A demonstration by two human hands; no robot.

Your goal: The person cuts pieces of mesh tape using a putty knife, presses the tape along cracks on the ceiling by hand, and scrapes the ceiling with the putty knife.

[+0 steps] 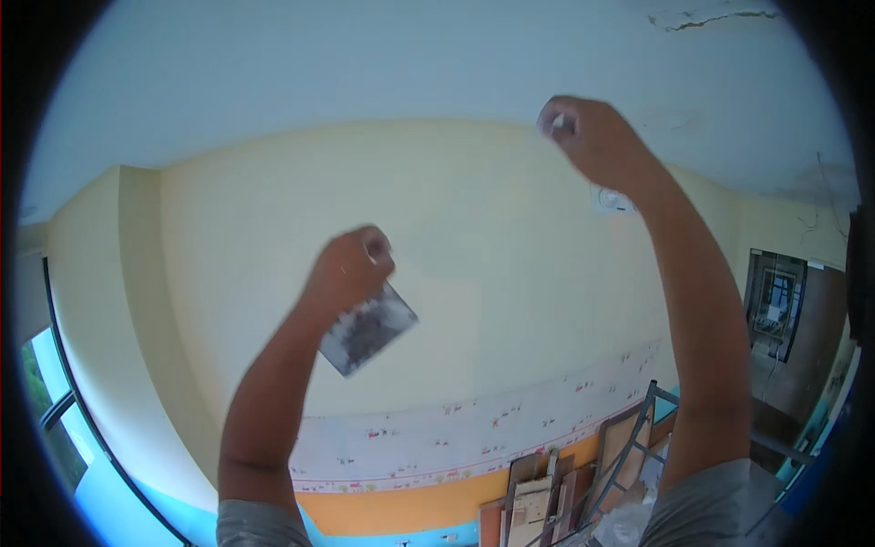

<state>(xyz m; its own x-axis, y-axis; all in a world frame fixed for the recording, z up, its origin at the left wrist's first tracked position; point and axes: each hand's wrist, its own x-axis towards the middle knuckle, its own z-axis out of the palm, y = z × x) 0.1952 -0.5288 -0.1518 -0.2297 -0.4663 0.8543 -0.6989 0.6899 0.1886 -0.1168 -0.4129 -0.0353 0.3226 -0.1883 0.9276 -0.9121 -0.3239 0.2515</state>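
My left hand (355, 263) is closed round a flat rectangular scraper (372, 330). Its grey, smeared plate hangs below the fist, in front of the cream wall (483, 273). Higher up and to the right, my right hand (583, 137) is raised in front of the pale ceiling (410, 64), close to where wall and ceiling meet. Its fingers are curled round into a ring. A small pale patch shows inside the curl, but whether it is a held thing cannot be made out. The hands are well apart.
A patterned wallpaper band (474, 428) crosses the lower wall above an orange strip (401, 506). Stacked boards (533, 506) and a metal frame (629, 447) stand lower right. A round fixture (612, 199) sits behind my right wrist. The ceiling has a crack (720, 18). A window (59, 410) is left.
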